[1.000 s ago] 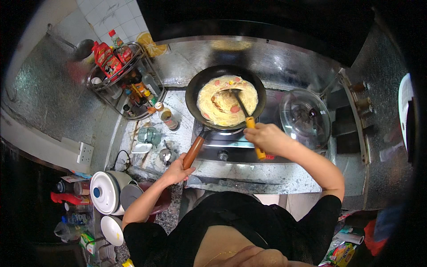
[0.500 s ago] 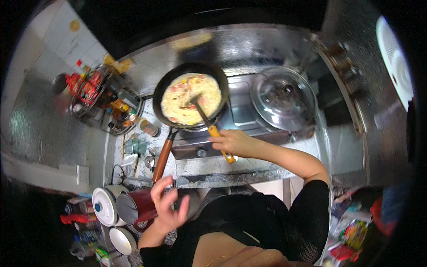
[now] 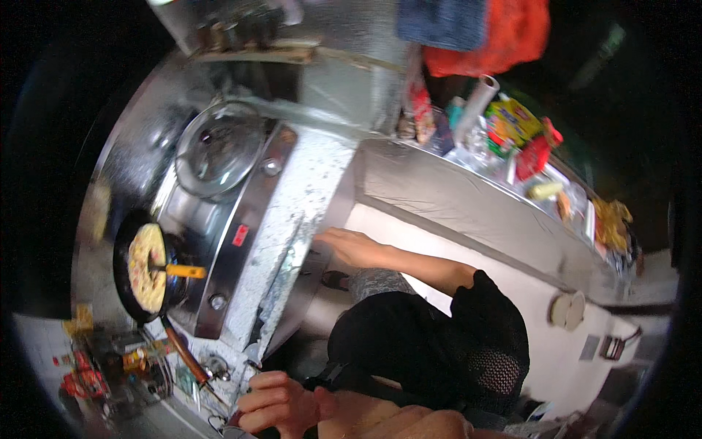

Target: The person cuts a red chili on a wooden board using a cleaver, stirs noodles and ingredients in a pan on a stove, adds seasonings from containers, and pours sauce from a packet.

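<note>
A black frying pan (image 3: 124, 284) sits on the stove with pale noodles and pinkish bits (image 3: 146, 252) inside. Its brown wooden handle (image 3: 186, 356) points toward the counter's near edge. A spatula (image 3: 184, 271) rests in the food, its yellow handle jutting over the rim with no hand on it. My right hand (image 3: 351, 246) is just off the counter's edge, slightly blurred, fingers stretched out and holding nothing visible. Low in the view, my left hand (image 3: 276, 404) has its fingers loosely bent and thumb apart; no object shows in it. It is nearest the counter's end.
A glass lid (image 3: 223, 150) covers the stove's other burner. Spice jars and red packets (image 3: 84, 380) crowd a rack beside the pan. On the right, a long shelf (image 3: 468, 161) carries packages, a roll and plastic bags. Blue and red cloths (image 3: 486, 44) hang above it.
My view has swung to the right, bringing the shelf and floor into sight. My right hand has let go of the spatula and moved away from the pan. My left hand's fingers have bent more.
</note>
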### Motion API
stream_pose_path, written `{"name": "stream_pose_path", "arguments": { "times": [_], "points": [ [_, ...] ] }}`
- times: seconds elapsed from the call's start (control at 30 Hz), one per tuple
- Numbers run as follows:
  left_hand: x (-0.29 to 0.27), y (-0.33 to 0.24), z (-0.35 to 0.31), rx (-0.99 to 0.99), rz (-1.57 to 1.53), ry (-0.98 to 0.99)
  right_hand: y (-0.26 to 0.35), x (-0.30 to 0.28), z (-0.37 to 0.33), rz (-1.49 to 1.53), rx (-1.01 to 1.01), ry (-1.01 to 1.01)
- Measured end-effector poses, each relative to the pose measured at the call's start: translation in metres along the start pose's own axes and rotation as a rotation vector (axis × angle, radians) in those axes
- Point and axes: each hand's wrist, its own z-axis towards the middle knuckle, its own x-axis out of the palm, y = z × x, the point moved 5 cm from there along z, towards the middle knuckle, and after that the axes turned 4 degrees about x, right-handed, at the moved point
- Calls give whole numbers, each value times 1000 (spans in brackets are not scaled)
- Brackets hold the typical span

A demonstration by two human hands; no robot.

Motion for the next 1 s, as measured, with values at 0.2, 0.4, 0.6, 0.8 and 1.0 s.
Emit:
{"name": "stream_pose_path", "arguments": {
  "times": [0.2, 0.4, 0.6, 0.8, 1.0],
  "points": [
    [45, -8, -17, -121, -309, 239, -78, -31, -115, -64, 310, -116],
    [111, -7, -27, 25, 81, 840, -165, -112, -163, -102, 366, -461],
    [135, 40, -54, -296, 246, 554, -177, -325, -207, -861, 497, -851],
    [181, 71, -78, -508, 198, 358, -221, -450, -231, -1448, 707, -893],
    [232, 83, -82, -531, 248, 350, -251, -477, -232, -1361, 810, -477]
  ]
}}
